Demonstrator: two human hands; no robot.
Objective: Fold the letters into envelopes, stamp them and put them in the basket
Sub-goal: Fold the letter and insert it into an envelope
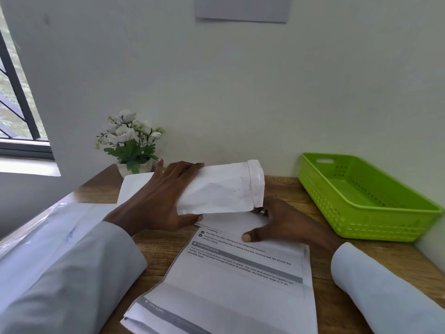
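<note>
Now stuffing step: left hand [154,201] grips envelope [221,189]; right hand [277,225] spread, pinning folded letter [231,271]. Next: slide letter in w/o crumpling.

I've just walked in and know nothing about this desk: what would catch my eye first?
Probably the bright green basket at the right of the wooden table, against the wall. Next, the white envelope held up at the centre by the left hand, while the right hand rests on a printed letter. White flowers stand at the back left.
</note>
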